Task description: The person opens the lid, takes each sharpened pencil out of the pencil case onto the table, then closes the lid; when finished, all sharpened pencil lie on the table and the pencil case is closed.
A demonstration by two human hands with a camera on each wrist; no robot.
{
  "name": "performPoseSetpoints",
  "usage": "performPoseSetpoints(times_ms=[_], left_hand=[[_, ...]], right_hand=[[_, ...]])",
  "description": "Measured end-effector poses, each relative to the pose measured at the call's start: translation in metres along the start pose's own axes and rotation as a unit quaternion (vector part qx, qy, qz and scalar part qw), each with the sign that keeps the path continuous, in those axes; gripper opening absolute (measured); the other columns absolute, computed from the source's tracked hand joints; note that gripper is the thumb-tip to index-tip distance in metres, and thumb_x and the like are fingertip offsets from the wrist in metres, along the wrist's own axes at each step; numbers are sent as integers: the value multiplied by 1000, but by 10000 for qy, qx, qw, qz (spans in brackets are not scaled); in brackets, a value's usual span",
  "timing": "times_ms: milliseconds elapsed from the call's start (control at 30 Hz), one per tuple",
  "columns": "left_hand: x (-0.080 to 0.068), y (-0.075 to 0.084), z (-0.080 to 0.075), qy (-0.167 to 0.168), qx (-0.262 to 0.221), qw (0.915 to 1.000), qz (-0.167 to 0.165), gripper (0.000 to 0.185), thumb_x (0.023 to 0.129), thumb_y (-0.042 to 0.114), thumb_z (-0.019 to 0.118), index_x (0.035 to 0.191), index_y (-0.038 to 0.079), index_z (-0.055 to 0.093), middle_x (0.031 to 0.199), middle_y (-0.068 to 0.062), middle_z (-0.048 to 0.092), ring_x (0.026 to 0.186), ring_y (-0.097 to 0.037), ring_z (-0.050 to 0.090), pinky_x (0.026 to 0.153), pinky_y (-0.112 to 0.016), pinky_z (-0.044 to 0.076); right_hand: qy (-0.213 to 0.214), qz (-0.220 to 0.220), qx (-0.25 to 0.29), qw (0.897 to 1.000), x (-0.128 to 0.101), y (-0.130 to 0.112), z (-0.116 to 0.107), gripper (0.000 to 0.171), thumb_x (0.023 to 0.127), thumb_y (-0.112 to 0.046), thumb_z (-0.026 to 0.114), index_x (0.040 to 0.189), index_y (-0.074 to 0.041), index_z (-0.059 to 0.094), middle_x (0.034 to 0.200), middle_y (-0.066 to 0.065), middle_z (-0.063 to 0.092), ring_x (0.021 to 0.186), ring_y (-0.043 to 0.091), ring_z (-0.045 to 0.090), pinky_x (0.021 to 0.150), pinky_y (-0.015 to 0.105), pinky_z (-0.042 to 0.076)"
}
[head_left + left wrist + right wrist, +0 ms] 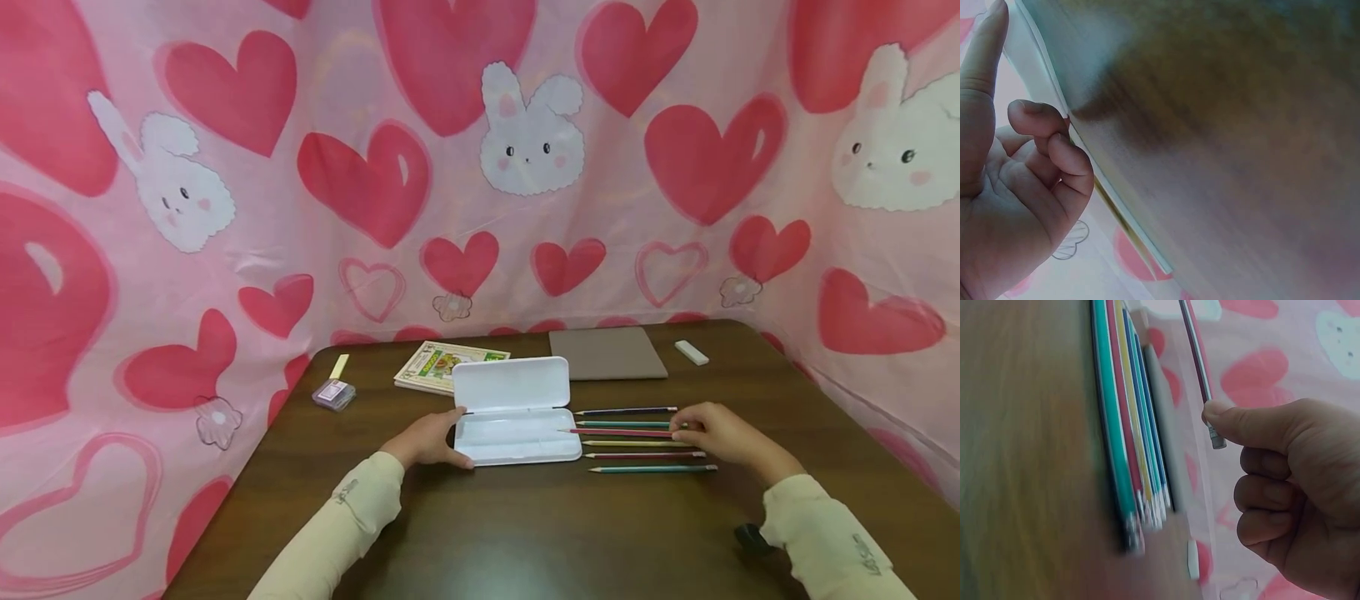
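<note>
pinching a red pencil [618, 432], right hand [716, 433] beside loose pencils [648, 457]; left hand [427, 439] steadies case [517, 433]

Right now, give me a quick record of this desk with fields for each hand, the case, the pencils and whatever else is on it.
left hand: rests against left end of the pencil case
right hand: pinches the red pencil by its end
pencil case: white, open, lid up
pencils: row lying right of case
table: dark wood
also there: book, grey pad, eraser
</note>
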State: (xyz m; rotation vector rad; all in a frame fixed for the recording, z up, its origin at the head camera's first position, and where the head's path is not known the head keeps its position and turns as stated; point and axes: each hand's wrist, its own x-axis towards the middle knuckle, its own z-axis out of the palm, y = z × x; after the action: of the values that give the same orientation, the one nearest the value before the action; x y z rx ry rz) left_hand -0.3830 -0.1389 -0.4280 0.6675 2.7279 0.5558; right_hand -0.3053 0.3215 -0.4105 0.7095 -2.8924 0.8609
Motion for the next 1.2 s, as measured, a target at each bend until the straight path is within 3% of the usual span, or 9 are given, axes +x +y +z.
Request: performPoseSetpoints(times_ms=[133, 333, 533, 733, 933, 1200], left_hand=[[0, 0, -2, -18, -20, 10000, 20, 102, 65, 54, 77, 144, 10, 31, 145, -10, 40, 130, -27, 40, 107, -48, 33], [0, 0, -3, -31, 26, 10000, 30, 103, 64, 55, 76, 145, 11, 31, 145, -10, 39, 131, -27, 40, 108, -48, 33], [0, -2, -3, -19, 55, 10000, 65, 104, 64, 56, 76, 145, 10, 31, 145, -10, 39, 131, -27, 40, 107, -48, 33], [0, 0, -1, -69, -16, 10000, 12, 102, 64, 55, 76, 145, 11, 30, 145, -10, 39, 131, -27, 40, 107, -48, 33], [-1, 1, -1, -94, 27, 9999, 32, 102, 65, 55, 76, 145, 11, 31, 145, -9, 39, 131, -27, 40, 107, -48, 33], [-1, 1, -2, -64, -5, 10000, 37, 102, 65, 55, 76, 145, 11, 30, 145, -9, 39, 132, -27, 39, 107, -48, 33]], right_hand=[[-2, -192, 80, 9998, -14, 7, -5, 8, 87, -11, 63, 86, -4, 65, 65, -9, 53, 57, -6, 38, 49, 19, 37], [-401, -166, 246, 9988, -32, 18, -8, 10, 85, -14, 65, 85, -5, 66, 77, -7, 63, 68, -7, 44, 56, 19, 42], [-607, -473, 529, 9956, -37, 28, -5, 8, 85, -13, 64, 81, -6, 65, 75, -11, 62, 69, -9, 44, 55, 19, 39], [-904, -421, 696, 9926, -39, 32, 0, 7, 85, -12, 64, 81, -7, 65, 74, -13, 60, 67, -9, 43, 54, 19, 37], [-881, -634, 713, 9915, -41, 36, 6, 5, 84, -6, 64, 79, -5, 64, 67, -9, 57, 63, -9, 41, 49, 18, 36], [-779, -327, 831, 9930, -42, 39, 10, 7, 82, -9, 68, 78, -5, 63, 60, -15, 45, 55, -9, 36, 44, 18, 32]])
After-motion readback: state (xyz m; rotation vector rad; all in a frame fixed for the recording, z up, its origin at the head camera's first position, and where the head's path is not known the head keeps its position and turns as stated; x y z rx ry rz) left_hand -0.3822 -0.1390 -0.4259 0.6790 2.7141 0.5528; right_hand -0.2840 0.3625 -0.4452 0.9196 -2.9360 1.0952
